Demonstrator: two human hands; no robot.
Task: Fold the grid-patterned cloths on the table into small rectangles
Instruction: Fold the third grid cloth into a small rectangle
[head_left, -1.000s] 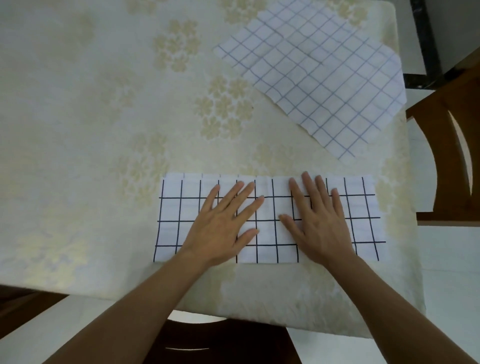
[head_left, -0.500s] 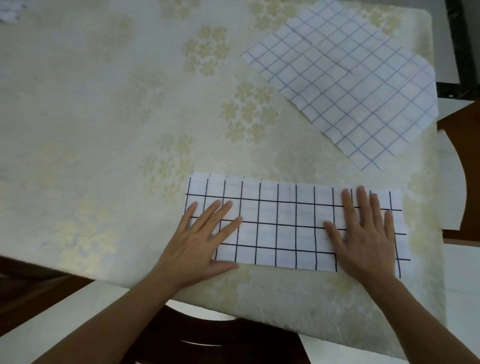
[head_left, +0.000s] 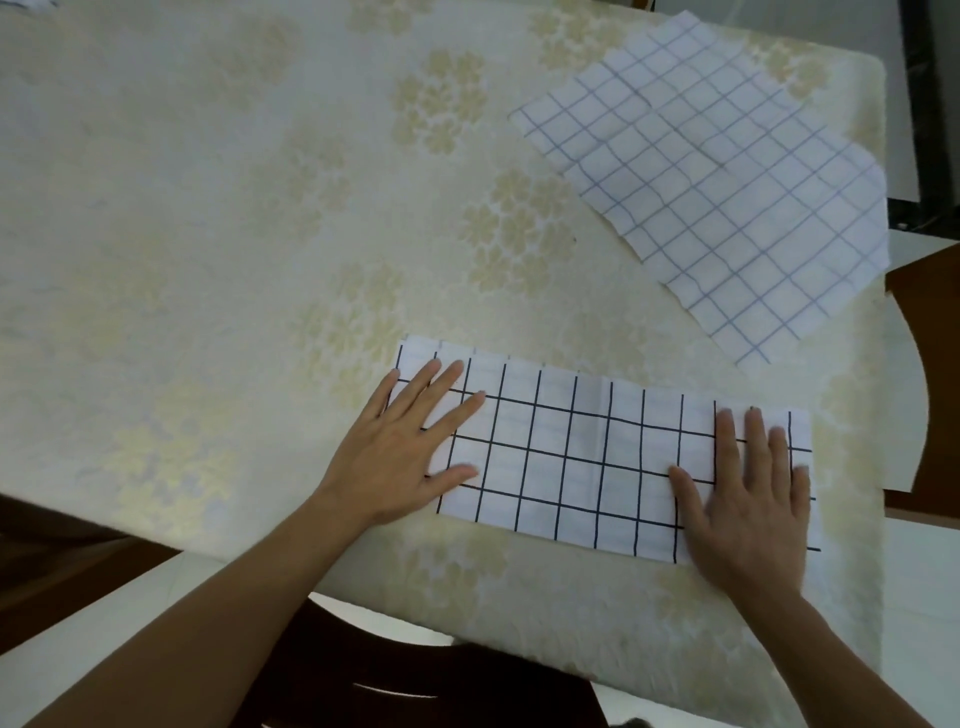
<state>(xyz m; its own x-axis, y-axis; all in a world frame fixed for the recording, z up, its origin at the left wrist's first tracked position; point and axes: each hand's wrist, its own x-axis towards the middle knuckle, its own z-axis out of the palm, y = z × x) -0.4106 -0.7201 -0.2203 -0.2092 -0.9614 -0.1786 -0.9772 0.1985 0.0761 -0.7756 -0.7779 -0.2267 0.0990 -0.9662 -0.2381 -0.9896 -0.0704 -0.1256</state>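
A white cloth with a bold black grid lies folded into a long strip near the table's front edge. My left hand rests flat on its left end, fingers spread. My right hand presses flat on its right end, fingers apart. Neither hand grips anything. A second white cloth with a thin blue grid lies unfolded and skewed at the far right corner, apart from both hands.
The table wears a cream cloth with pale yellow flowers. A dark wooden chair stands below the front edge. Another wooden chair sits off the right side. A scrap of white shows at the top left corner.
Both hands have slid apart along the strip, from its middle out to its two ends. The view has shifted, so the cloths sit further right in the frame.
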